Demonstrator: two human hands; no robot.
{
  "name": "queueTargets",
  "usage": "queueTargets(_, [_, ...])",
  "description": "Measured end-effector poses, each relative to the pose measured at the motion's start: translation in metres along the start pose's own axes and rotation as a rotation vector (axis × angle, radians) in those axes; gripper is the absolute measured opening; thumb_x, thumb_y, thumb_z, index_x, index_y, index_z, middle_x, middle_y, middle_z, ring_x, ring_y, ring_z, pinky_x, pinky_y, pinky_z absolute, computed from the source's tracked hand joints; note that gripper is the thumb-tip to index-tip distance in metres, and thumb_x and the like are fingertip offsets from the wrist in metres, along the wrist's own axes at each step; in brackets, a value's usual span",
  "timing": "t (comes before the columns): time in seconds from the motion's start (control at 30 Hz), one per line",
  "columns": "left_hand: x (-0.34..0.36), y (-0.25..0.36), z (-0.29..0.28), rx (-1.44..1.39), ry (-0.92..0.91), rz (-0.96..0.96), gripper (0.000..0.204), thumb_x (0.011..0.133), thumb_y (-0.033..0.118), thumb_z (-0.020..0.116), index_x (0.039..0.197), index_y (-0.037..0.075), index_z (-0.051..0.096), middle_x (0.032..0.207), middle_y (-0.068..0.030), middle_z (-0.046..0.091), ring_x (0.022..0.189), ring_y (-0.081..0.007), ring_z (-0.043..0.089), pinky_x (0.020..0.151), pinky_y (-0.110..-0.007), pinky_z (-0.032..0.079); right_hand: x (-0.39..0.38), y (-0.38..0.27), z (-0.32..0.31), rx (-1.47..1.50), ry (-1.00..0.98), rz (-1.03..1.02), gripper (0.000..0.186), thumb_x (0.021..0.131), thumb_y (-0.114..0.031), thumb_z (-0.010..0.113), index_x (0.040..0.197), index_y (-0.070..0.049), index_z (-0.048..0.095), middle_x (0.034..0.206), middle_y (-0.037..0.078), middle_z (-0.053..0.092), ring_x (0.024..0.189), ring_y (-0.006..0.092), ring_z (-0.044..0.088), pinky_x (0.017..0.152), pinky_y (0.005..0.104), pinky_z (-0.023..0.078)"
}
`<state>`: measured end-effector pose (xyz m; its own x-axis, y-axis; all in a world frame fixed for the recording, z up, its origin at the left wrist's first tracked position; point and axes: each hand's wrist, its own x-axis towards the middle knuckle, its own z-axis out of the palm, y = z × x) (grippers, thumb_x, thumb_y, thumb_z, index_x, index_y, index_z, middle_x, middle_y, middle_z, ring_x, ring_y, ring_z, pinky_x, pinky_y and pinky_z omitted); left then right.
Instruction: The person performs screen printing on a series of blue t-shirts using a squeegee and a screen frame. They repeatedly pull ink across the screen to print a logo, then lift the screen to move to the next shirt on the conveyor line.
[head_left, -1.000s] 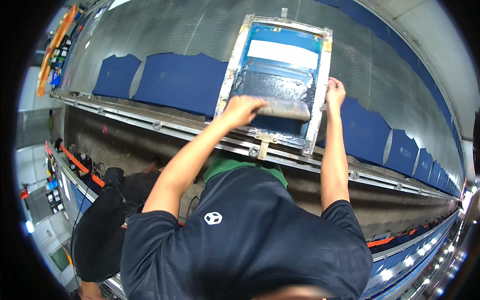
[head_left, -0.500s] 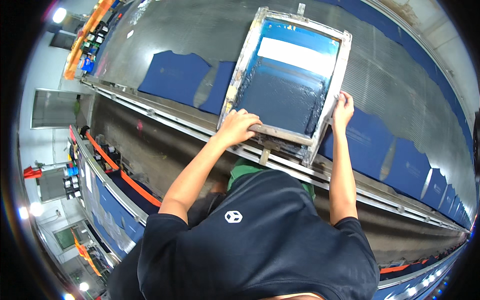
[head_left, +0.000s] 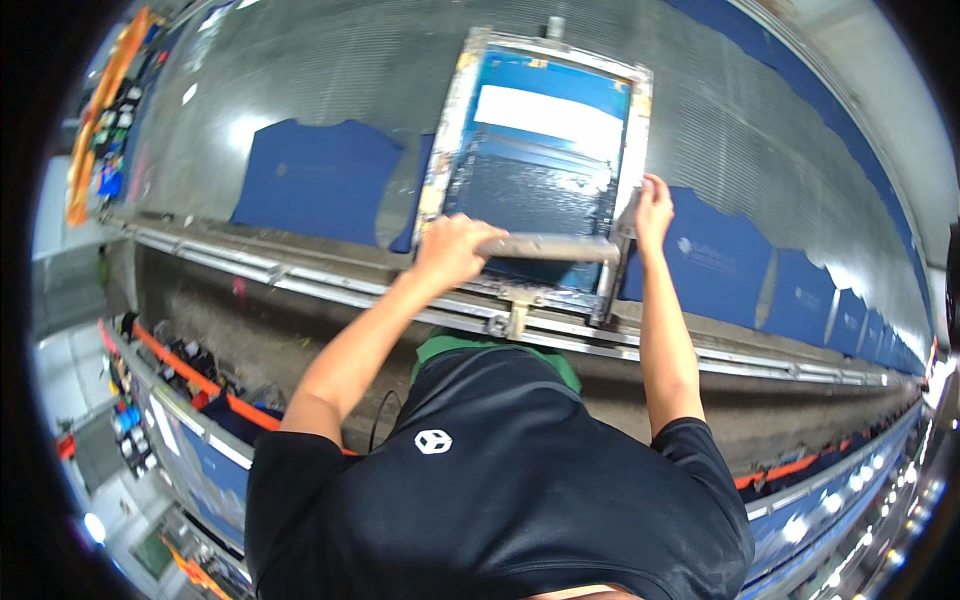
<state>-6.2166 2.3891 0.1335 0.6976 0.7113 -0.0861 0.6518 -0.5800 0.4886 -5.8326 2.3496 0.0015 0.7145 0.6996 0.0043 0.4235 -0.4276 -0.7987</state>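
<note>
A screen-printing frame (head_left: 638,130) with worn, ink-stained edges lies on the long table in front of me. Dark ink (head_left: 530,192) coats much of its blue mesh, and a white band (head_left: 548,115) crosses the far part. My left hand (head_left: 452,248) is closed on the left end of a squeegee (head_left: 555,247), which lies crosswise near the frame's close end. Blue mesh shows on the near side of the squeegee. At the frame's right side, my right hand (head_left: 655,212) grips the edge with bent fingers; its fingertips are partly hidden.
Blue fabric pieces (head_left: 315,180) lie flat along the table (head_left: 330,70) on both sides; those at right (head_left: 715,255) bear pale prints. A metal rail (head_left: 330,278) with a bracket (head_left: 520,312) runs along the near edge. Another table with orange edging (head_left: 205,375) stands at lower left.
The squeegee in my left hand has moved from the frame's near edge a little way up the mesh, uncovering blue behind it. My right hand stays on the frame's side. The whole view has shifted.
</note>
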Motion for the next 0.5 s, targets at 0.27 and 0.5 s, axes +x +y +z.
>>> queueTargets(0.27, [0.186,-0.066,-0.054,0.097,-0.242,-0.025,0.054,0.076,0.030,0.088,0.126,0.018,0.074,0.115,-0.0171,0.076,0.111,-0.0359,0.071,0.094,-0.047,0.056,0.025,-0.133,-0.060,-0.291,-0.378,-0.461,0.077,0.084,-0.058,0.081,0.136,-0.004,0.067,0.138,0.019,0.062,0.134,0.0349,0.055,0.112,0.0450,0.045])
queueTargets(0.5, [0.213,-0.071,-0.033,0.069,-0.320,-0.116,0.044,0.076,0.023,0.086,0.119,0.023,0.079,0.112,-0.0119,0.078,0.109,-0.0335,0.072,0.094,-0.044,0.057,0.056,-0.110,0.008,-0.475,-0.542,-0.344,0.043,0.076,-0.031,0.090,0.109,-0.005,0.079,0.096,0.017,0.078,0.094,0.0386,0.074,0.089,0.0442,0.057])
